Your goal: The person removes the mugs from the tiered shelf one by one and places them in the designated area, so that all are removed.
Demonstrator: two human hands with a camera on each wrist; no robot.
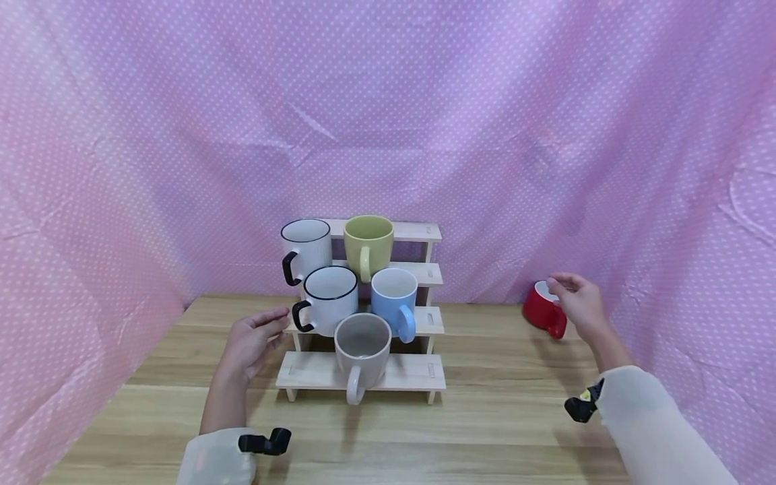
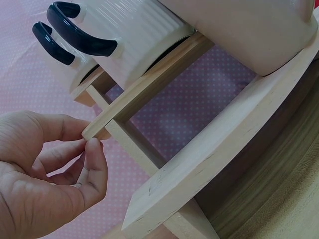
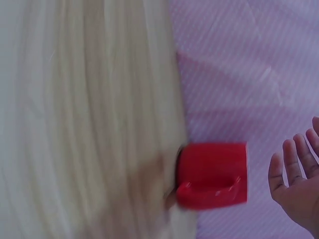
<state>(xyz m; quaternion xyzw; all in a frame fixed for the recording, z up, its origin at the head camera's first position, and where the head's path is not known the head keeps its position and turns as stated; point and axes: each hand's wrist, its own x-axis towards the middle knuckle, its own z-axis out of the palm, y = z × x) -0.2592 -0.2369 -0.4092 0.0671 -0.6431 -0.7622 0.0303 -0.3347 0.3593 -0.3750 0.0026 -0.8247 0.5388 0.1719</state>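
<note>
In the left wrist view, my left hand (image 2: 55, 169) pinches the end of a board of the wooden tiered shelf (image 2: 149, 92) between thumb and fingers. A white mug with black handle (image 1: 330, 303) stands on that tier, close by in the head view. My right hand (image 1: 578, 306) hovers beside the rim of a red mug (image 1: 539, 310) at the right of the table. The right wrist view shows its fingers (image 3: 291, 162) extended, with a gap between them and the upright red mug (image 3: 212, 174).
Also on the shelf are a second white mug (image 1: 312, 246), a yellow-green mug (image 1: 376, 252), a light blue mug (image 1: 388, 303) and a grey mug (image 1: 364, 353) on the lowest tier. A pink dotted cloth (image 1: 388, 101) hangs behind the wooden table (image 1: 485, 417).
</note>
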